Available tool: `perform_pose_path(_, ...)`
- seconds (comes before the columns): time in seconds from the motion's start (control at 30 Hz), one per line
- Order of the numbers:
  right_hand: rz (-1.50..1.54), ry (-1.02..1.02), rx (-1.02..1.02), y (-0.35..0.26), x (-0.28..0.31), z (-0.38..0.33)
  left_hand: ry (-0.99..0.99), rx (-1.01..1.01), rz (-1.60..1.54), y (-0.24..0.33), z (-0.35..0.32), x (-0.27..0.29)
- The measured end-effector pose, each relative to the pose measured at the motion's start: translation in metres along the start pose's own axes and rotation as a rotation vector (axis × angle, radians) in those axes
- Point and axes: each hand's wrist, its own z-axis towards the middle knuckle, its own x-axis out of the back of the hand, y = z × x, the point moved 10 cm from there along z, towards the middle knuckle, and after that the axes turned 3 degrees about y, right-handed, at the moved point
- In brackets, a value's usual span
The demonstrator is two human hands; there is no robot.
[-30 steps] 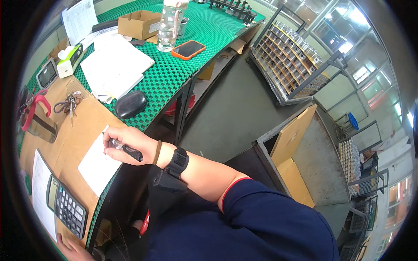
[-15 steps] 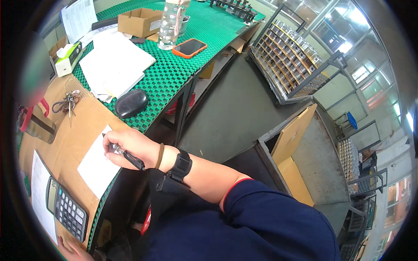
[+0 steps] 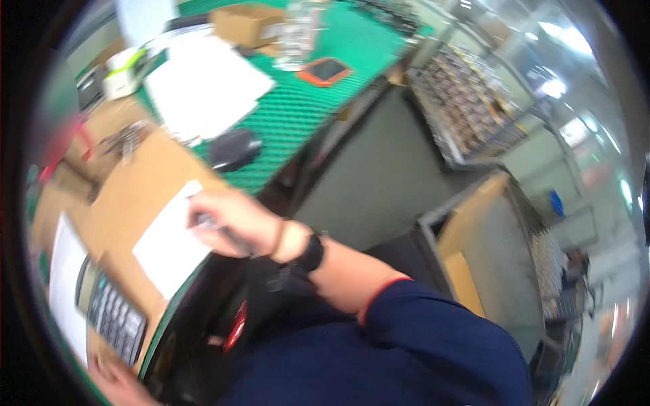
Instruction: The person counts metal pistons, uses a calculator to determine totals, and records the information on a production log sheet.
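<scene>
My right hand [image 3: 233,220] is shut on a dark pen [image 3: 235,239], its tip over a white paper slip [image 3: 169,247] that lies on a brown cardboard sheet [image 3: 145,183]. A black watch sits on that wrist, above a dark blue sleeve. My left hand [image 3: 114,384] shows only as a few fingers at the lower left edge, beside a dark calculator [image 3: 112,314]. Its grip is hidden. The whole picture is motion-blurred.
A black mouse [image 3: 233,149], white papers [image 3: 206,84], an orange-cased phone [image 3: 325,70] and a small cardboard box [image 3: 247,24] lie on the green mat [image 3: 305,108]. Keys [image 3: 125,139] rest at the left. A rack of small compartments [image 3: 467,101] and an open crate [image 3: 474,257] stand to the right.
The view has swung and blurred. My right hand stays over the white slip with the pen in it, shifted only slightly.
</scene>
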Motion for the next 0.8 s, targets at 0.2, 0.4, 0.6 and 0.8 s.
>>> perform_pose_path(0.2,-0.16,0.018,-0.148,-0.008,0.018,-0.017,0.059,0.033,-0.093,0.043,-0.016,-0.013)
perform_pose_path(0.4,0.039,-0.035,-0.292,0.006,0.014,-0.019,0.05,-0.06,-0.025,0.062,-0.013,0.012)
perform_pose_path(0.6,0.04,-0.059,-0.275,0.011,0.008,-0.013,0.037,0.005,0.025,0.043,-0.009,0.01)
perform_pose_path(0.8,0.051,-0.018,-0.277,0.015,0.014,-0.018,0.01,0.042,-0.035,0.042,-0.009,0.001)
